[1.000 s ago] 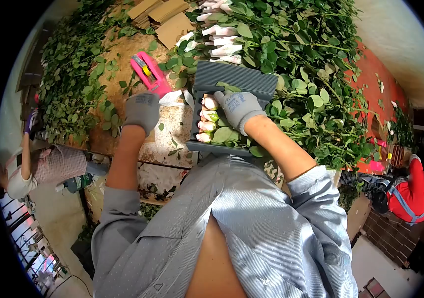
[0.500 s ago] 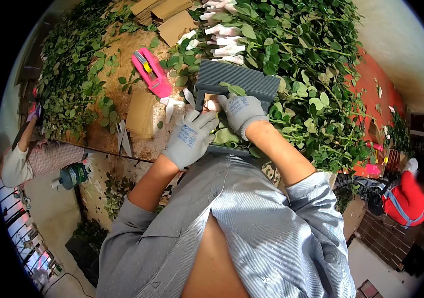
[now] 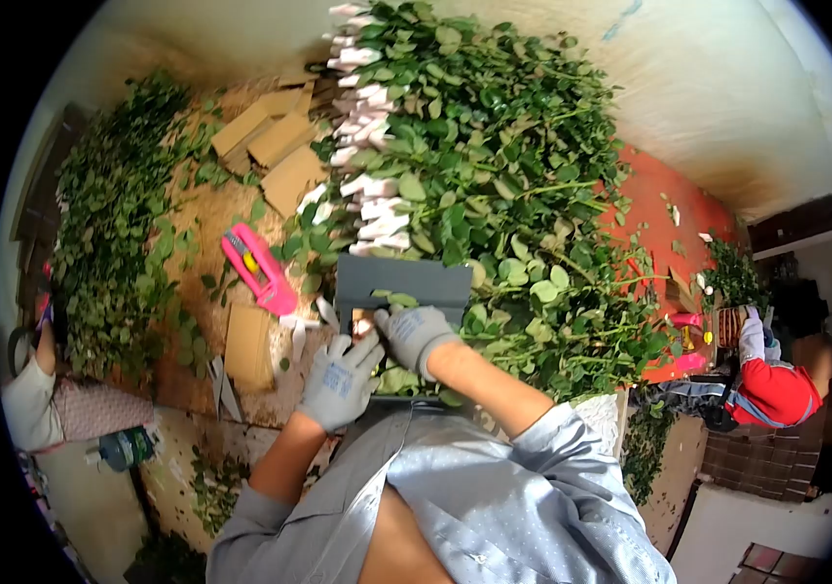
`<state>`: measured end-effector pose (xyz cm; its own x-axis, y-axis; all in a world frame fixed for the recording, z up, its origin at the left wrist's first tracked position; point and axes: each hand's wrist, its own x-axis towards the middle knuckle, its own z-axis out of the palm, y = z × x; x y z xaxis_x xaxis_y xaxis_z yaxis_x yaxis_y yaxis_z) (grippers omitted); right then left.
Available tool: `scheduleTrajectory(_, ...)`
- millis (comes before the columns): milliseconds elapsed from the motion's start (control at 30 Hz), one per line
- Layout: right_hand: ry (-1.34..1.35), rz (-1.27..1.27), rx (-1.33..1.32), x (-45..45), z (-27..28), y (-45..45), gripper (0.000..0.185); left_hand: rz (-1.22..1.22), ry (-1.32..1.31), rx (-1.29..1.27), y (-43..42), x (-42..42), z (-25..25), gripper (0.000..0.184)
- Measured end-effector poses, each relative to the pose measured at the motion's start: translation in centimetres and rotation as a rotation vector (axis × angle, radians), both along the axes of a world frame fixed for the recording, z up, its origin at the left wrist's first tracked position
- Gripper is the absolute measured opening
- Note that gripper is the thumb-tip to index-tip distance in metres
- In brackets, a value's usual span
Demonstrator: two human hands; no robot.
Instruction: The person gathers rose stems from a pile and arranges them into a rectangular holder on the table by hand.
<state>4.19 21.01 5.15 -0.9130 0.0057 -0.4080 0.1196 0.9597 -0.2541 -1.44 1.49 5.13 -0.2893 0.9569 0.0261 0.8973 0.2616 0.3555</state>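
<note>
A dark ribbed holder (image 3: 403, 279) lies on the table in front of my body, with pale rose heads and green leaves inside it. My left hand (image 3: 341, 382), in a grey glove, rests over the holder's left side with its fingers spread, covering most of the rose heads. On the upper part of the roses and leaves lies my gloved right hand (image 3: 416, 338); its fingers are bent, and whatever is under them is hidden. A pink stapler-like tool (image 3: 260, 270) lies to the left of the holder.
Brown cardboard sheets (image 3: 248, 347) and scissors (image 3: 224, 389) lie left of my left hand. Behind are more cardboard pieces (image 3: 291, 164), white-wrapped rose heads (image 3: 362, 122) and a leafy stem pile (image 3: 503, 146). People stand at far left (image 3: 99, 414) and far right (image 3: 776, 391).
My left hand has left the pink tool and come right onto the roses. My right hand stays at the holder. The view has tilted, showing more of the table's far side and wall.
</note>
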Motion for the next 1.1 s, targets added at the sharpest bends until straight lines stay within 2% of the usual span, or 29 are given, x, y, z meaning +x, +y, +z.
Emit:
scheduleTrajectory(67,-0.025,0.049,0.002,-0.3,1.7,0.3,0.041,0.005,-0.022,-0.022,0.0,-0.1,0.0,0.050)
scheduleTrajectory(167,0.189,0.055,-0.087,-1.5,4.9,2.0,0.040,0.017,0.010,-0.019,-0.1,0.0,-0.4,0.055)
scheduleTrajectory(233,0.446,0.016,-0.102,-3.1,5.8,4.5,0.039,0.026,-0.015,-0.012,0.0,0.0,-0.6,0.057)
scheduleTrajectory(267,0.411,0.012,-0.044,-4.4,7.5,5.9,0.036,0.027,-0.010,-0.020,0.1,-0.1,-0.5,0.058)
scheduleTrajectory(400,0.530,-0.254,0.001,-10.1,6.5,14.0,0.031,0.019,0.006,-0.012,0.2,-0.1,-0.7,0.056)
scheduleTrajectory(467,0.480,-0.318,0.144,-12.2,5.1,17.8,0.034,0.017,0.026,0.018,0.1,-0.2,-1.1,0.055)
scheduleTrajectory(500,0.390,-0.364,0.238,-12.9,3.9,19.6,0.043,0.019,0.027,0.017,0.2,-0.3,-1.2,0.055)
scheduleTrajectory(567,0.215,-0.537,0.280,-13.4,2.0,21.6,0.053,0.006,0.062,0.006,0.2,-0.4,-1.4,0.054)
scheduleTrajectory(633,0.211,-0.566,0.342,-12.4,-0.9,22.3,0.063,0.021,0.054,0.016,0.2,-0.4,-1.2,0.054)
scheduleTrajectory(667,0.146,-0.553,0.307,-11.9,-0.4,22.1,0.068,0.030,0.044,0.031,0.3,-0.3,-1.1,0.054)
scheduleTrajectory(833,0.067,-0.412,0.279,-8.9,0.3,21.3,0.059,0.049,0.004,0.040,0.5,-0.1,-0.4,0.052)
scheduleTrajectory(900,0.182,-0.237,0.210,-7.1,0.7,20.5,0.055,0.043,0.025,0.021,0.6,-0.1,-0.6,0.051)
scheduleTrajectory(933,-0.058,-0.251,0.161,-6.7,1.1,20.3,0.053,0.039,0.029,0.023,0.6,-0.1,-0.7,0.051)
scheduleTrajectory(1033,-0.068,-0.233,0.110,-5.1,0.8,20.0,0.055,0.036,0.023,0.031,0.4,-0.1,-1.1,0.052)
scheduleTrajectory(1100,0.101,-0.214,0.160,-5.2,1.6,20.2,0.056,0.025,0.046,0.042,0.4,-0.2,-1.4,0.052)
